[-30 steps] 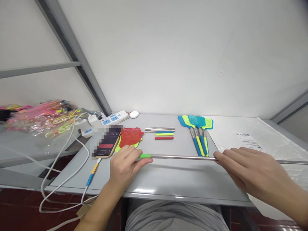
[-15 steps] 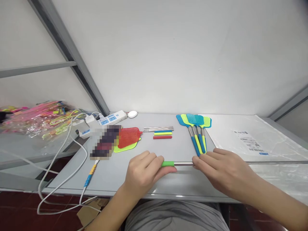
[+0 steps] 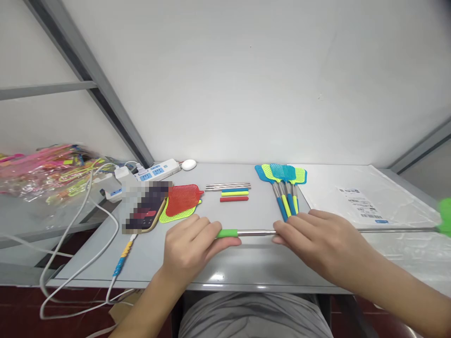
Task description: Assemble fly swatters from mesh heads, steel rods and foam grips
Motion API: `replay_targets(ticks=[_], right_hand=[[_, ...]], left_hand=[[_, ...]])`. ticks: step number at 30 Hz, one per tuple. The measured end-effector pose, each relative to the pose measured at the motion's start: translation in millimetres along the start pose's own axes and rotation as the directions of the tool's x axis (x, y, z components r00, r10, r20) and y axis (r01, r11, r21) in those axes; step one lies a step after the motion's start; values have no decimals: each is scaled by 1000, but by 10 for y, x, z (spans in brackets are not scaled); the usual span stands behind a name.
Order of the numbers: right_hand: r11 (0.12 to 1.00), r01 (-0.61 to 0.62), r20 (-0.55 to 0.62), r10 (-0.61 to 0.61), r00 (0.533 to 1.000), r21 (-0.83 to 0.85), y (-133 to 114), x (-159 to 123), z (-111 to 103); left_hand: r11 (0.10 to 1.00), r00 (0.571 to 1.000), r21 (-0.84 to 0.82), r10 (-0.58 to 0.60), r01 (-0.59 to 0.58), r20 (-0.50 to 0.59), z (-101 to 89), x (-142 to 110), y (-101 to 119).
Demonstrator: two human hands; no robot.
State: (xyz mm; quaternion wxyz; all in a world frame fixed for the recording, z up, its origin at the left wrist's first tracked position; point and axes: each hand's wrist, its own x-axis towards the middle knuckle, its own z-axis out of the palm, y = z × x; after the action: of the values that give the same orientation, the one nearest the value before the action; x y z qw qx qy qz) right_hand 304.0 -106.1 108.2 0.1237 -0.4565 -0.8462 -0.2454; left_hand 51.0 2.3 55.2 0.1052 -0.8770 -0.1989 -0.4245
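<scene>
"Head view: what are the hands doing?"
"The left hand grips a swatter by its green handle; the right hand is closed around it farther along."
"Where is it?"
"Sideways over the table, near the fanned swatters."

On the left of the table lies a phone, partly pixelated, with a yellow-and-blue wrap on its white cable. Behind it, a power strip with plugs in slants towards a white oval device near the wall. Clear bags of bright things lie farther left; a labelled white mailer spreads over the right side
</scene>
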Motion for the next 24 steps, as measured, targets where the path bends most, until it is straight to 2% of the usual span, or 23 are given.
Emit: replay_targets(ticks=[4,9,14,17,21,24], right_hand=[[996,-52,7,53,999,-73,140,-186,-7],[988,-87,17,89,996,-126,342,-432,-14],[995,-54,5,54,999,-83,402,-568,30],[998,-19,25,20,999,-59,329,-565,104],[999,32,114,-34,993,23,137,-437,183],[997,42,121,-50,991,65,17,-300,180]], left_hand=[[999,999,22,-31,32,-41,-61,-109,-187],[997,996,22,-78,79,-36,-28,-224,-417],[995,995,-1,-100,100,-27,18,-302,-489],[997,997,-4,-75,75,-33,64,-290,-369],[998,1000,-60,-19,18,-12,161,-194,-26],[996,999,-74,-41,41,1,214,-111,208]])
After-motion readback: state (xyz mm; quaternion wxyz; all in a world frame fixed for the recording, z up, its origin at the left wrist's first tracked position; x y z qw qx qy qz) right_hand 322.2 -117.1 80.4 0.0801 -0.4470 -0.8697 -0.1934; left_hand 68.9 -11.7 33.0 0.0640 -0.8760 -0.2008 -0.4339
